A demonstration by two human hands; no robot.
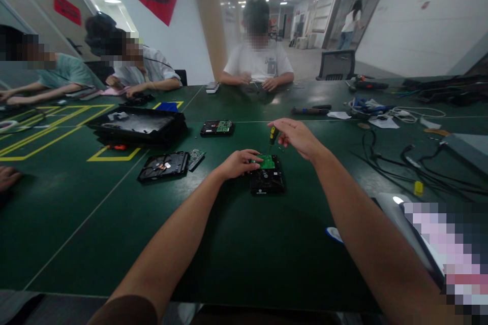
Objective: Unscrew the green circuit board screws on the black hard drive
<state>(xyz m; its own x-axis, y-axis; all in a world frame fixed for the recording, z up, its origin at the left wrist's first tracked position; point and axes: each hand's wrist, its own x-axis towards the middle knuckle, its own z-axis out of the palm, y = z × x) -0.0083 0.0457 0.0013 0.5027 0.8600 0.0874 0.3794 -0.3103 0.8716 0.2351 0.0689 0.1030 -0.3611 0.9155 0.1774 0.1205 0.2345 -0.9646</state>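
The black rectangular hard drive (272,183), with a green circuit board (269,162) across its far part, lies flat near the middle of the dark green table (244,254). On the left stands a shallow black tray (147,138). Nearer and a little right lies a second black drive (162,166), with a small grey-green circuit board (196,159) just beside its right edge. Farther back sits a third drive, black and partly green (216,128). The left hand (238,164) rests at the left side of the central drive, thumb and index finger apart over the board; I cannot tell whether the other fingers grip the drive's edge. A thin-shafted screwdriver with a yellow-and-black handle (273,135) stands nearly upright over the board's far edge; its tip is too small to make out. The right hand (298,137) has its fingers clamped on that handle. Farther right lie loose black cables (406,165) and a small yellow piece (418,188).
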